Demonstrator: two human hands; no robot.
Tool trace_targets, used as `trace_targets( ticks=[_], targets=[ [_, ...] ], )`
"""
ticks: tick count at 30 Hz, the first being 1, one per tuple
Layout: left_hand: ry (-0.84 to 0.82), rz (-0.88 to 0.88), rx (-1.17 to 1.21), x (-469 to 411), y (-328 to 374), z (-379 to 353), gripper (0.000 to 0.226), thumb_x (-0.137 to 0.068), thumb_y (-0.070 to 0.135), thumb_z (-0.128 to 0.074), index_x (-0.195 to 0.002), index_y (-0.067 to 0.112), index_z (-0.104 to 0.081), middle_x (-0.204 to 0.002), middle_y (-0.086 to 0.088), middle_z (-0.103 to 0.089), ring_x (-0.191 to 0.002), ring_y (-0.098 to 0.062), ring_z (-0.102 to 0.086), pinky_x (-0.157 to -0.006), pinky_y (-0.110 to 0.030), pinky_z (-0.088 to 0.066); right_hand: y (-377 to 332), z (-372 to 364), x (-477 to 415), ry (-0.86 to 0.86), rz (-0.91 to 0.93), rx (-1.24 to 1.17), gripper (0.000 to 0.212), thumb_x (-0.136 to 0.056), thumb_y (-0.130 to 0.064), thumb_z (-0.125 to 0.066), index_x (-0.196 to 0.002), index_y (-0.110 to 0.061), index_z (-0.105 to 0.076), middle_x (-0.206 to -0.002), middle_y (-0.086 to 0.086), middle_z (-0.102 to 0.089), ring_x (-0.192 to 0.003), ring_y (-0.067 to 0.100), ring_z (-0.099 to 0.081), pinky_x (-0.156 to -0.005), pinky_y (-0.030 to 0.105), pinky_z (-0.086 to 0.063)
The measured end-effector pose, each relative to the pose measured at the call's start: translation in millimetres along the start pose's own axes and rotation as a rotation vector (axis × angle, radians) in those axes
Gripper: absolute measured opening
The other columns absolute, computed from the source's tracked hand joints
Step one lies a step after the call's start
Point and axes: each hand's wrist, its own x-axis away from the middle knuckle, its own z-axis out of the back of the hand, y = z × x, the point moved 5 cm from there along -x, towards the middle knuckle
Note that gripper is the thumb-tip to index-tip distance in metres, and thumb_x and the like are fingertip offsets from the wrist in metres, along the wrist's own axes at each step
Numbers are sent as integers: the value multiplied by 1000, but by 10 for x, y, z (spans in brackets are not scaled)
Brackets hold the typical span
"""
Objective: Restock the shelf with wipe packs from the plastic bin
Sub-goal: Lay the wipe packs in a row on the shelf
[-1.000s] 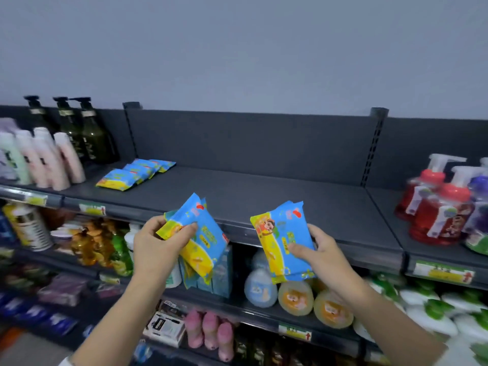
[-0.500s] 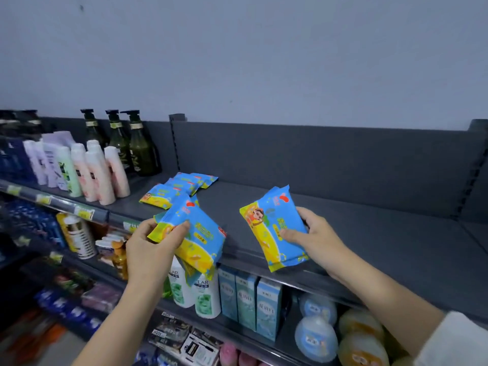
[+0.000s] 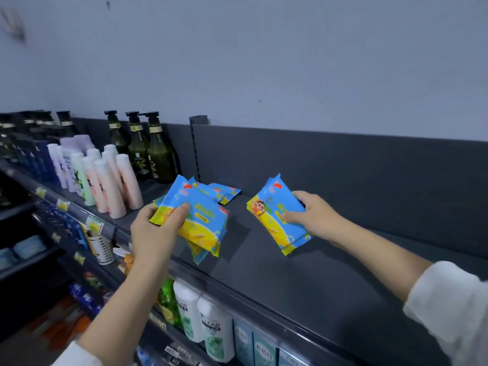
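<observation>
Blue-and-yellow soft plastic fills both your hands in the head view. Your left hand [image 3: 155, 231] grips a fanned bundle of blue-and-yellow wipe packs [image 3: 200, 220] (at least two, one peeking out underneath). The thumb lies across the top face and the fingers sit under, just over the front lip of the dark grey metal top shelf [image 3: 303, 273]. It reads as a reserve stack, kept close so you can feed from it.

Your right hand [image 3: 314, 215] pinches a single cartoon-printed wipe pack [image 3: 280, 220], thumb on its face and fingers behind. The pack is tilted, with its lower corner low over the bare deck; whether that corner touches, I cannot tell. The tilt suits laying it flat.

A short row of matching flat wipe packs [image 3: 221, 192] lies further back on the shelf. It sits just beside the tall dark green pump bottles [image 3: 155, 154] and pale pink squeeze tubes [image 3: 111, 186], so the open deck to its right looks like the place to extend the row. The plastic bin is out of sight. With so much deck bare, the restock looks early.
</observation>
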Motion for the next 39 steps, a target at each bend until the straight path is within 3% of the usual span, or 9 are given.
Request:
trace_targets(
  ticks=[7, 10, 13, 17, 22, 28, 32, 39],
  targets=[
    [-10, -57, 33, -540, -145, -194, 37, -73, 29, -78, -82, 1, -57, -71, -5, -58, -67, -20, -53, -61, -35, -42, 24, -9, -550, 5, 3, 241, 28, -85, -18, -64, -111, -20, -57, -97, 0, -64, -84, 19, -64, -69, 34, -53],
    [-22, -69, 12, -798, -205, -270, 33, -74, 34, -77, -69, 11, -54, -66, 0, -56, -63, -18, -50, -61, -34, -42, -2, -42, -801, 22, 24, 386, 30, -87, -21, -62, -116, -23, -58, -101, -5, -63, -88, 15, -62, -76, 30, -51],
    [-60, -53, 45, -1080, -276, -354, 32, -75, 35, -76, -71, 12, -54, -69, -1, -58, -65, -17, -52, -62, -32, -43, -9, -127, -1055, 13, -1, 555, 28, -86, -25, -60, -113, -28, -58, -104, -4, -64, -91, 17, -62, -83, 41, -53],
    [-126, -5, 118, -1494, -405, -449, 31, -71, 36, -79, -67, 16, -55, -66, 1, -59, -64, -17, -54, -69, -39, -49, -5, -272, -1341, -37, -73, 717, 36, -87, -28, -59, -123, -33, -52, -113, -4, -60, -98, 19, -58, -85, 42, -51],
    [-228, 96, 216, -1844, -552, -542, 32, -61, 44, -80, -61, 23, -56, -69, -1, -62, -74, -24, -61, -81, -54, -52, -58, -302, -1565, -48, -161, 749, 44, -89, -28, -60, -132, -32, -48, -119, -3, -59, -104, 20, -56, -89, 42, -49],
    [-300, 156, 300, -1995, -623, -616, 30, -65, 40, -80, -74, 19, -60, -82, -7, -65, -79, -23, -63, -80, -49, -54, -50, -453, -1693, -83, -195, 733, 45, -91, -26, -58, -134, -29, -46, -126, -1, -56, -110, 19, -55, -95, 42, -47],
    [-295, 176, 333, -2033, -643, -646, 26, -70, 34, -80, -68, 20, -57, -74, -2, -63, -73, -20, -60, -72, -38, -51, -11, -498, -1759, -124, -226, 877, 63, -90, -22, -59, -145, -27, -29, -132, 2, -46, -121, 23, -46, -101, 43, -40],
    [-312, 203, 363, -1941, -642, -691, 19, -75, 26, -77, -77, 15, -62, -82, -4, -68, -79, -21, -67, -77, -36, -57, 50, -553, -1813, -125, -224, 1069, 85, -87, -24, -63, -150, -30, -6, -139, 1, -30, -126, 24, -32, -101, 42, -37]
  ],
)
